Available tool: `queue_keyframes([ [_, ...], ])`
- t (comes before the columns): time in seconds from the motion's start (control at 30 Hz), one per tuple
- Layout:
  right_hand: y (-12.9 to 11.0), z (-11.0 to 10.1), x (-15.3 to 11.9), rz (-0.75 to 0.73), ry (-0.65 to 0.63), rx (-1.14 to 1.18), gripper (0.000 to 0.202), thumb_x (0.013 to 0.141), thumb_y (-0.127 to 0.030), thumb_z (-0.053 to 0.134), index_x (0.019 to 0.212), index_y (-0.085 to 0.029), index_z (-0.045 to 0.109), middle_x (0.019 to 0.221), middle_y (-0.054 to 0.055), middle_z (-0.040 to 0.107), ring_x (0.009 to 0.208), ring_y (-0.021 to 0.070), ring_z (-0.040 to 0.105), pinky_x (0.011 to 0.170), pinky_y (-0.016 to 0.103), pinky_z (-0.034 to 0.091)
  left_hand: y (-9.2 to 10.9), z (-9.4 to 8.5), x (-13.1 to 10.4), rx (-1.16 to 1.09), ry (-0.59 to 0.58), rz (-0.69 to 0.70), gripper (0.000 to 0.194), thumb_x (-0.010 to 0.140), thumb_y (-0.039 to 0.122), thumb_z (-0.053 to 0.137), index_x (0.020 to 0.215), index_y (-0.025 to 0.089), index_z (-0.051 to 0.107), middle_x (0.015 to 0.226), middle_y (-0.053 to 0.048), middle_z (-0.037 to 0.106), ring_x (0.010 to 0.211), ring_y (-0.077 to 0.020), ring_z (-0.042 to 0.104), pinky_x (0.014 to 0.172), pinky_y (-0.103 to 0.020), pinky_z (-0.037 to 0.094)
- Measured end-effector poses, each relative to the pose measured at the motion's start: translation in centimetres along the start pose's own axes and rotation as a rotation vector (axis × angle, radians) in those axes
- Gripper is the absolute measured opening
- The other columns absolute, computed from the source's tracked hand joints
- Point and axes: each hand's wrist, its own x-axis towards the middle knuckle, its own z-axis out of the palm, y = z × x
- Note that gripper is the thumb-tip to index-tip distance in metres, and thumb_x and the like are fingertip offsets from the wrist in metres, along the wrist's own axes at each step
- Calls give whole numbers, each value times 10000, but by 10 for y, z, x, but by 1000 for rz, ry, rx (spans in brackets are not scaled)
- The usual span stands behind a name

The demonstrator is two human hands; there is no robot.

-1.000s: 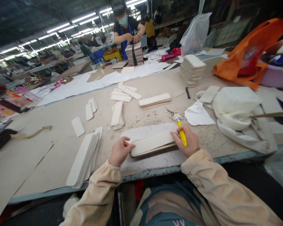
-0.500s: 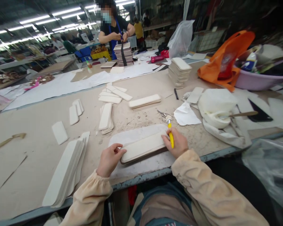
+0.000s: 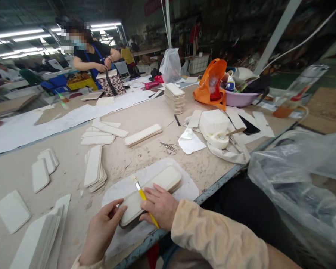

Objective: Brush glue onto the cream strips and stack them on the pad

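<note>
From my head camera, my left fingers pinch the left end of the stack, I judge to keep its layers even. My right fingers grip the brush and lie across the stack, seemingly steadying it; the bristles point beyond it, perhaps sparing its face. It sits on paper on the bench, looking long, flat, off-white and round-cornered, with darker sides.

The sleeves are pale beige, the right one loosely creased
</note>
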Motion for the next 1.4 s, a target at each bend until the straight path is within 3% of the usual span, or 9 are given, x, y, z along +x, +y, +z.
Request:
queue_keyframes([
  [0.33,58,-46,-38,373,136,-34,133,893,-332,572,930,-208,543,1115,123,660,1174,254,559,1010,466,421,4,0,-1,20,-13,19,576,701,665,539,983,181,673,594,34,541,572,-168,538,582,-282,412],
  [0.43,65,-47,-38,525,224,7,141,888,-341,565,942,-219,517,1039,108,661,1018,241,622,872,407,499,2,-1,-1,40,-8,51,569,720,658,527,998,182,669,621,30,543,582,-170,540,597,-293,422],
  [0.57,69,-42,-33,684,227,72,159,863,-345,579,944,-233,501,940,67,666,886,234,646,756,370,512,1,-2,0,78,0,98,549,733,648,523,986,185,676,674,12,557,617,-183,553,623,-318,440],
  [0.83,65,-44,-26,582,405,171,237,807,-220,609,964,-247,433,1085,68,658,1014,237,617,864,399,479,-2,0,2,71,26,168,464,758,585,526,957,199,690,797,-28,597,701,-205,597,693,-371,506],
  [0.97,55,-53,-12,601,471,383,286,798,-214,636,952,-259,399,1100,44,650,909,187,639,803,353,496,-1,-2,5,31,71,257,449,759,526,556,1033,187,666,1070,-95,638,985,-263,619,887,-438,503],
  [1.1,41,-73,15,599,529,775,362,775,-246,692,935,-272,367,1096,4,625,805,133,621,725,294,496,22,-11,9,-46,42,294,541,772,503,580,1214,191,580,1257,-109,613,1186,-283,549,1030,-465,415],
  [1.2,33,-92,38,535,567,1029,398,751,-272,724,918,-272,363,1011,-22,612,789,120,604,684,261,485,54,-18,8,-156,-112,292,524,785,483,586,1223,196,587,1188,-90,663,1095,-270,600,971,-417,456],
  [1.3,31,-106,54,529,590,1063,409,728,-310,743,902,-261,376,923,-36,596,747,115,572,666,253,466,83,-16,0,-305,-242,243,371,803,458,569,1010,171,677,919,-57,720,860,-232,639,781,-336,507],
  [1.4,34,-113,58,565,633,927,424,709,-349,759,895,-252,391,883,-44,572,690,103,511,641,244,433,101,0,-16,-468,-240,143,307,776,449,610,857,160,673,757,-20,684,721,-193,602,632,-271,471],
])
